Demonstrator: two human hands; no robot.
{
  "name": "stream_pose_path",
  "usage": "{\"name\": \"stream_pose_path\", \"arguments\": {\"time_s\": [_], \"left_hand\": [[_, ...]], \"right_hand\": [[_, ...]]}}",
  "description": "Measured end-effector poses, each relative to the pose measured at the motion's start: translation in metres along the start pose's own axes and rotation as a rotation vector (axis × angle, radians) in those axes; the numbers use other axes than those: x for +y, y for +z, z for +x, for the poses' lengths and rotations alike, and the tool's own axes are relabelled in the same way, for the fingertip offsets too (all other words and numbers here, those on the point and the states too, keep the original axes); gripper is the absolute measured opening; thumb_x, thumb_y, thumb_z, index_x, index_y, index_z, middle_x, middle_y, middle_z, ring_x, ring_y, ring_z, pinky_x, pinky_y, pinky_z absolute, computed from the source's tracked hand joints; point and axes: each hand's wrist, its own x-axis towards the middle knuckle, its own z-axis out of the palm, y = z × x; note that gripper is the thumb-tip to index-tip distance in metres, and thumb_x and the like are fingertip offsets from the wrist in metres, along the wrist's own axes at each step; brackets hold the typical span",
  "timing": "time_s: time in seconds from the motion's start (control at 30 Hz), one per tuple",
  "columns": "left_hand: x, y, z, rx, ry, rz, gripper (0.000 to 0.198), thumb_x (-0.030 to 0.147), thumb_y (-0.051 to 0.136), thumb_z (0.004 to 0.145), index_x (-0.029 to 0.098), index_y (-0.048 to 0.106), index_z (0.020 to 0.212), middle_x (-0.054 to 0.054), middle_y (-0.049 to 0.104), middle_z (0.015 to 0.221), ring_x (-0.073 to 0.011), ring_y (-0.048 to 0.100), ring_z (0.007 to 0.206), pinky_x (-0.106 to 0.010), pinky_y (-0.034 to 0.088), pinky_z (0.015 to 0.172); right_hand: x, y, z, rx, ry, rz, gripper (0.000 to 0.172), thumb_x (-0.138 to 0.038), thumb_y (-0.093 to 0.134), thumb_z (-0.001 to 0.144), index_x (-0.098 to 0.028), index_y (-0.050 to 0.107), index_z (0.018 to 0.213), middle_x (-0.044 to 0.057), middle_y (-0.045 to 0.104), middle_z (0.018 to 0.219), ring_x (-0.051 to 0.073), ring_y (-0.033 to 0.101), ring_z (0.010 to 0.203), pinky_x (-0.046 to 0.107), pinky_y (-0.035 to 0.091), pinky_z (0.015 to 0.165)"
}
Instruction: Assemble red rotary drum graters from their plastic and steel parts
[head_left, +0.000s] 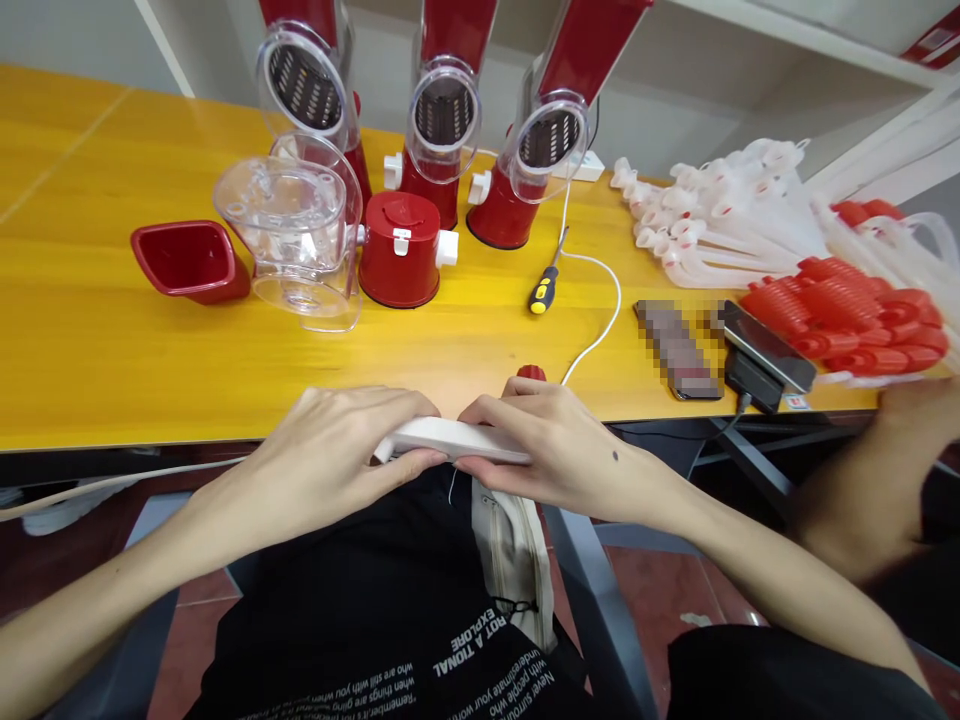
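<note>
Across the table's near edge I hold a white crank handle, a long narrow plastic piece lying roughly sideways. My left hand pinches its left end between thumb and fingers. Its right part is gripped by my right hand, which hides that end. A red knob shows just beyond the right hand's fingers; whether it joins the handle is hidden. Farther back stand a red grater base with a white side fitting, a clear plastic grater housing and a red hopper on its side.
Three red rotary graters line the back. A screwdriver lies beside a white cable. To the right are phones, white plastic parts and red ribbed parts. Another person's arm is at far right.
</note>
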Motion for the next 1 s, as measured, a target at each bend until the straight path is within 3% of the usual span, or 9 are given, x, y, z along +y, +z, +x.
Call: {"name": "stream_pose_path", "arguments": {"time_s": [0.3,0.43,0.53,0.63,0.73,0.8,0.83,0.9,1.0], "left_hand": [[0.005,0.004,-0.006,0.148,0.109,0.057,0.021,0.039,0.056,0.102,0.019,0.063,0.096,0.002,0.066,0.079,-0.0134,0.058,0.064,-0.027,0.032,0.058],[0.001,0.006,-0.003,0.113,0.15,0.053,0.024,0.042,0.055,0.103,0.019,0.062,0.097,0.001,0.07,0.084,-0.0145,0.061,0.067,-0.028,0.033,0.059],[-0.004,0.008,-0.003,0.115,0.146,0.091,0.023,0.041,0.053,0.104,0.019,0.06,0.1,-0.001,0.071,0.091,-0.0177,0.066,0.077,-0.029,0.039,0.064],[-0.014,0.007,-0.009,0.196,0.127,0.082,0.035,0.046,0.06,0.099,0.02,0.056,0.123,-0.009,0.069,0.118,-0.0243,0.067,0.106,-0.036,0.052,0.084],[-0.026,0.001,-0.032,0.48,0.079,0.064,0.053,0.04,0.069,0.094,0.025,0.047,0.14,-0.013,0.057,0.141,-0.0302,0.056,0.13,-0.049,0.051,0.106],[-0.029,-0.001,-0.058,0.679,0.059,0.061,0.042,0.025,0.068,0.092,0.028,0.054,0.132,-0.009,0.063,0.131,-0.0288,0.06,0.123,-0.05,0.053,0.102],[-0.029,-0.002,-0.072,0.708,0.105,0.035,0.038,0.02,0.068,0.09,0.028,0.057,0.126,-0.007,0.068,0.119,-0.026,0.066,0.11,-0.047,0.058,0.091],[-0.025,-0.003,-0.098,0.571,0.241,-0.038,0.031,0.012,0.06,0.091,0.029,0.06,0.117,-0.001,0.07,0.087,-0.0165,0.067,0.076,-0.034,0.056,0.062],[-0.021,-0.006,-0.116,0.364,0.196,0.01,0.023,0.036,0.065,0.094,0.031,0.06,0.116,0.001,0.069,0.081,-0.0176,0.068,0.077,-0.036,0.051,0.057]], "right_hand": [[0.003,0.003,0.0,0.053,-0.124,-0.005,0.023,-0.032,0.051,0.103,-0.011,0.056,0.094,-0.003,0.056,0.072,0.007,0.029,0.062,0.023,0.028,0.072],[0.002,0.001,0.0,-0.014,-0.139,-0.083,0.024,-0.034,0.052,0.102,-0.011,0.055,0.096,0.0,0.057,0.074,0.008,0.035,0.063,0.023,0.03,0.07],[0.004,0.0,0.004,-0.024,-0.177,-0.157,0.022,-0.033,0.051,0.102,-0.012,0.054,0.094,-0.001,0.056,0.072,0.009,0.037,0.062,0.023,0.029,0.069],[0.02,0.001,0.005,0.077,-0.201,-0.299,0.018,-0.031,0.052,0.101,-0.013,0.055,0.098,-0.001,0.059,0.075,0.01,0.04,0.063,0.024,0.031,0.071],[0.045,0.002,0.002,0.145,-0.003,-0.557,0.02,-0.032,0.051,0.1,-0.012,0.056,0.098,0.002,0.06,0.07,0.014,0.045,0.062,0.025,0.032,0.071],[0.057,0.003,0.003,0.052,0.311,-0.686,0.027,-0.033,0.047,0.099,-0.009,0.058,0.106,0.006,0.062,0.072,0.017,0.05,0.064,0.027,0.031,0.071],[0.06,0.003,0.005,-0.02,0.467,-0.714,0.032,-0.034,0.043,0.1,-0.008,0.057,0.112,0.009,0.064,0.078,0.019,0.054,0.068,0.028,0.031,0.071],[0.06,0.004,0.014,-0.146,0.705,-0.702,0.039,-0.034,0.035,0.101,-0.008,0.053,0.124,0.014,0.068,0.095,0.023,0.061,0.08,0.028,0.03,0.072],[0.057,0.008,0.036,-0.219,0.836,-0.637,0.043,-0.033,0.024,0.102,-0.007,0.047,0.128,0.019,0.064,0.114,0.029,0.065,0.093,0.03,0.034,0.071]]}}
